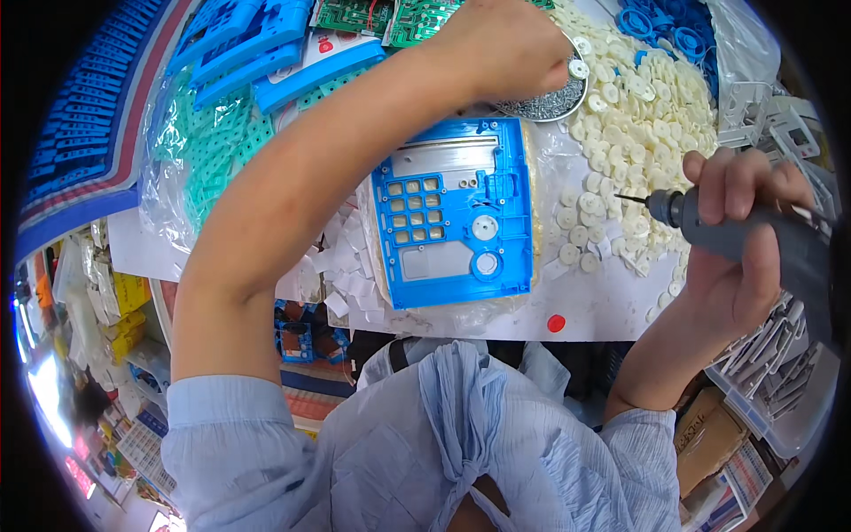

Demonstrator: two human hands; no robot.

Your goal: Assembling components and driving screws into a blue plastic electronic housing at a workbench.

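Note:
My left hand (505, 49) reaches across to the round metal dish of small screws (548, 108), its fingers curled together over the dish. Whatever those fingers may hold is hidden. In my right hand (736, 199) is a grey electric screwdriver (802, 257), its thin bit pointing left above the pile of cream discs. Between my arms lies a blue plastic housing (517, 191), inner side up, with a grid of key openings and a strip window. Two round white parts sit in its right half: an upper white disc (485, 228) and a lower white ring (487, 263).
Cream plastic discs (638, 124) spread over the table's right side, below blue rings (683, 35). Green plates (235, 133) in clear bags, blue housings (248, 44) and circuit boards (417, 18) fill the far left. A red cap (556, 324) lies near the front edge.

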